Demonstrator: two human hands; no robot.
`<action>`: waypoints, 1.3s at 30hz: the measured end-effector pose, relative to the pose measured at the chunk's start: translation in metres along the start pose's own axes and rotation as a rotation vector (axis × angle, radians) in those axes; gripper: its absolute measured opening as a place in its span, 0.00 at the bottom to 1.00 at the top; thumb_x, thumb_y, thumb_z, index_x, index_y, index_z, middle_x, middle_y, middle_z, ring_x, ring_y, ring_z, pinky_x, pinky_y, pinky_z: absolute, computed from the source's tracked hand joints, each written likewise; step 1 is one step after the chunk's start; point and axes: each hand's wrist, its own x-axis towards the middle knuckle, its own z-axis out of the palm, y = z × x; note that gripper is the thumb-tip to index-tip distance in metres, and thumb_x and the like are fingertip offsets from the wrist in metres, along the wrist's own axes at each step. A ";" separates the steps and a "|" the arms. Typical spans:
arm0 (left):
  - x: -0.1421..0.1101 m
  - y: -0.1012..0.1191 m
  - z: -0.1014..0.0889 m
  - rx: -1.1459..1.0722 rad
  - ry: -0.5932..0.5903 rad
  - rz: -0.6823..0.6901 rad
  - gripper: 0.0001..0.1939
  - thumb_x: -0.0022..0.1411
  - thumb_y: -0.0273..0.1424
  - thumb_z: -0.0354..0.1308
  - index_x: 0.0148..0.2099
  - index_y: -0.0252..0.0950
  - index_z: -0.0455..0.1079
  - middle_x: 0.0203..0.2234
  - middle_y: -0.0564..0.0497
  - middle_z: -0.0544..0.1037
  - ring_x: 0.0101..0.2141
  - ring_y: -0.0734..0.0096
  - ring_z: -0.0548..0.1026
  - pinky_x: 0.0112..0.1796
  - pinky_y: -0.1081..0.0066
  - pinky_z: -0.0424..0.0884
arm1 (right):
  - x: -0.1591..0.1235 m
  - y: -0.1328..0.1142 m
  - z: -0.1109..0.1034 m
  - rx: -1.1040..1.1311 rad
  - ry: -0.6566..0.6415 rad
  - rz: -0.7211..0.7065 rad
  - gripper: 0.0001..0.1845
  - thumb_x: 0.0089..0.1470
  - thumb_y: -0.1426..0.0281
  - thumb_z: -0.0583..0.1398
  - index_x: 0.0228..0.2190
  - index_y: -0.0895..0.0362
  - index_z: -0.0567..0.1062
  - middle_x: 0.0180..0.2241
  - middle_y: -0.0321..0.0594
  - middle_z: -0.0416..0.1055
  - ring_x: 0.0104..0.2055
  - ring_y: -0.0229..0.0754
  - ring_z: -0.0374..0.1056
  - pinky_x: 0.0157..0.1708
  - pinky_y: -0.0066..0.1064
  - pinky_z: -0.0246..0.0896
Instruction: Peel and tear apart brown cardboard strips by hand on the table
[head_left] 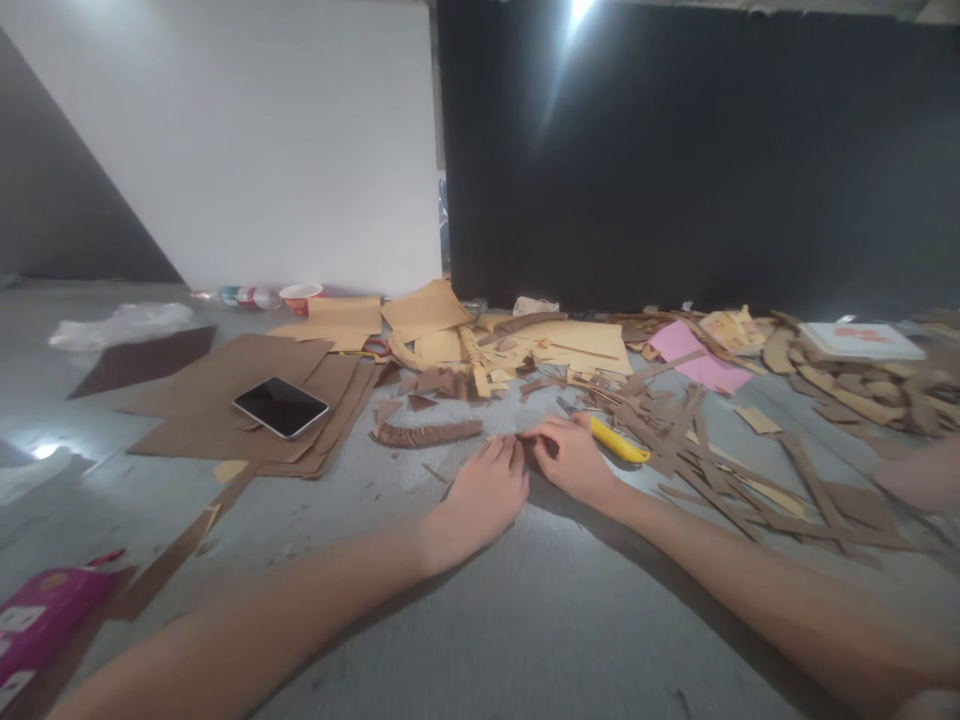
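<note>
My left hand [486,492] rests on the grey table with its fingers bent down over a small brown paper piece [524,437], mostly hidden under the fingers. From the other side my right hand [574,458] pinches the same piece between thumb and forefinger. Just beyond the left fingertips lies a curved brown strip [427,433] with many fine cuts or folds along it. Beside the right hand is a yellow utility knife [619,441], its blade end pointing away behind that hand.
Brown sheets [217,400] are stacked at left with a phone [289,407] on top. Brown offcuts [705,450] heap at right. Tan sheets [345,315], a paper cup [301,297] and a pink sheet [697,358] lie farther back. A magenta box [52,620] sits near left.
</note>
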 end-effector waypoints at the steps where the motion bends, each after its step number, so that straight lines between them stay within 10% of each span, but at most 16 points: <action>1: 0.000 0.000 0.000 0.007 -0.005 0.006 0.19 0.77 0.25 0.50 0.58 0.20 0.76 0.57 0.26 0.79 0.59 0.46 0.78 0.59 0.51 0.72 | 0.000 -0.001 -0.001 -0.003 -0.006 -0.007 0.13 0.60 0.78 0.59 0.36 0.52 0.84 0.37 0.37 0.83 0.40 0.45 0.76 0.52 0.41 0.52; 39: 0.002 -0.005 -0.015 -0.073 -0.100 0.010 0.17 0.70 0.24 0.55 0.57 0.24 0.76 0.54 0.29 0.79 0.57 0.45 0.76 0.58 0.51 0.72 | -0.003 -0.006 -0.003 -0.149 -0.080 -0.115 0.12 0.60 0.78 0.57 0.30 0.54 0.78 0.28 0.36 0.76 0.37 0.44 0.70 0.50 0.42 0.50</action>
